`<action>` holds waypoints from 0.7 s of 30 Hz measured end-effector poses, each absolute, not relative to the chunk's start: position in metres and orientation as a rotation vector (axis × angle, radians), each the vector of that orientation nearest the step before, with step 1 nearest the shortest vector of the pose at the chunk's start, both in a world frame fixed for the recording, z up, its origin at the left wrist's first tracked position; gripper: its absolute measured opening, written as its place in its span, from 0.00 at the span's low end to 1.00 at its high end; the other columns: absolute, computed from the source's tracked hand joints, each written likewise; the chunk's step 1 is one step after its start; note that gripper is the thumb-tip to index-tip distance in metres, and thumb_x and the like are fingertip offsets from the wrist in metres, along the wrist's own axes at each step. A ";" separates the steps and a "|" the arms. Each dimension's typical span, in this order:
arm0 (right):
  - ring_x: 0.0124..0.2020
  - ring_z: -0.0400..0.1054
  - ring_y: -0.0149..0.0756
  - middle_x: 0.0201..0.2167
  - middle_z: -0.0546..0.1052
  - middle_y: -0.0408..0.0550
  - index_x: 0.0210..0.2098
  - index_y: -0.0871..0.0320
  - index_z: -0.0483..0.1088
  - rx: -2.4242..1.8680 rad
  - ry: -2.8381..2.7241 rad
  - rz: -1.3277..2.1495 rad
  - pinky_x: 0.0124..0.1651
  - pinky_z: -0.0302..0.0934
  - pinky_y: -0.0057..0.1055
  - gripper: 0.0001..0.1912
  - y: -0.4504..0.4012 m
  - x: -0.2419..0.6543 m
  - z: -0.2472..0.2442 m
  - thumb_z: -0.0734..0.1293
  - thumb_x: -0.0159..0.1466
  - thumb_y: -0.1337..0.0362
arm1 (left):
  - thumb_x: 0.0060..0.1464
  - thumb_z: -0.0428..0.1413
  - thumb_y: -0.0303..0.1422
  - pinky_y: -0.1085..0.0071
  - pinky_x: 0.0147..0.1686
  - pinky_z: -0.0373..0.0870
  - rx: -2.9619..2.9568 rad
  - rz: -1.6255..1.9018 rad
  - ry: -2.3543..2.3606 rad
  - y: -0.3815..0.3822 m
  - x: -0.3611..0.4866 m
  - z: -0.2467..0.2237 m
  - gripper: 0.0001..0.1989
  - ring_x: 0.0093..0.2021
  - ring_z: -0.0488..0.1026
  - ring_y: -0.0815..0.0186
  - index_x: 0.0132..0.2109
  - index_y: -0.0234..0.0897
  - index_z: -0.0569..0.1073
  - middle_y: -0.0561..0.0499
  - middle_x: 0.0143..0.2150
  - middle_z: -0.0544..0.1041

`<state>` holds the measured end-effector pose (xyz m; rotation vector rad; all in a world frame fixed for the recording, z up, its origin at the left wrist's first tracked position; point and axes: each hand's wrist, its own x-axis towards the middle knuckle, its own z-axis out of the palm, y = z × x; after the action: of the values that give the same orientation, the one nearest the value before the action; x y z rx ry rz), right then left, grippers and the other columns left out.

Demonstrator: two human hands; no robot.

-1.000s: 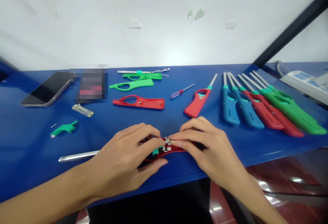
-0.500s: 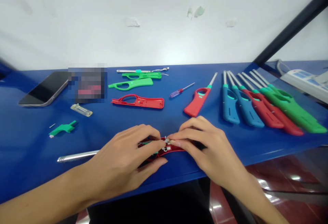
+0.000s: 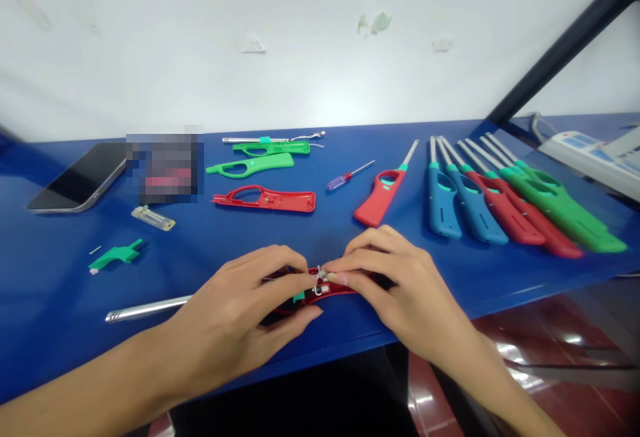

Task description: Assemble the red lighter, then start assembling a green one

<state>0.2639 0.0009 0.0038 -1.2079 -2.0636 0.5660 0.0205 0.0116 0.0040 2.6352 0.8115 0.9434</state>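
Observation:
An opened red lighter casing (image 3: pixel 334 288) lies near the table's front edge, its inside facing up. Its metal tube (image 3: pixel 147 308) sticks out to the left, beyond my left hand (image 3: pixel 245 297). That hand lies over the casing's trigger end, thumb along the near side, fingers pinched at the middle. From the other side, my right hand (image 3: pixel 395 277) covers the handle end, its thumb and index finger closed on a small pale metal fitting (image 3: pixel 323 275). Just below the fingertips sits a small white-and-black part (image 3: pixel 321 289). A bit of green trigger (image 3: pixel 299 296) shows under my left fingers.
Beyond my hands lie a red casing half (image 3: pixel 267 200), green casing halves (image 3: pixel 265 164), a screwdriver (image 3: pixel 345 180) and a red lighter (image 3: pixel 383 197). Several lighters (image 3: pixel 483 207) stand in a row at right. At left are a phone (image 3: pixel 80 177), a clear tank (image 3: pixel 153 218) and a green trigger (image 3: pixel 119 255).
The whole view has shifted slightly, so the table's things sit a little further left. My fingers stay at the same spot on the casing, and slightly more of the green trigger shows.

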 end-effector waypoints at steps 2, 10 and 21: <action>0.43 0.73 0.33 0.40 0.81 0.43 0.44 0.51 0.84 -1.207 -2.065 0.572 0.49 0.66 0.31 0.09 0.001 0.264 0.005 0.70 0.73 0.67 | 0.66 0.62 0.25 0.76 0.41 0.75 2.624 0.954 0.814 0.011 0.021 0.005 0.09 0.40 0.77 0.70 0.51 0.37 0.76 0.51 0.46 0.79; 0.42 0.72 0.33 0.40 0.81 0.44 0.44 0.53 0.84 -1.181 -2.067 0.571 0.48 0.66 0.32 0.09 0.003 0.262 0.004 0.69 0.73 0.66 | 0.66 0.62 0.26 0.74 0.46 0.78 2.687 1.007 0.856 0.009 0.023 0.007 0.07 0.42 0.80 0.69 0.50 0.38 0.76 0.50 0.47 0.81; 0.44 0.72 0.30 0.43 0.80 0.41 0.46 0.51 0.83 -1.153 -2.087 0.575 0.52 0.63 0.30 0.10 0.002 0.265 0.002 0.67 0.75 0.64 | 0.66 0.61 0.30 0.77 0.39 0.77 2.656 0.897 0.939 0.013 0.021 0.008 0.06 0.37 0.79 0.72 0.49 0.39 0.78 0.51 0.45 0.81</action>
<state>0.2649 0.0023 0.0017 -1.1528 -2.0872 0.5754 0.0209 0.0131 0.0076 2.6557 0.9388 0.8971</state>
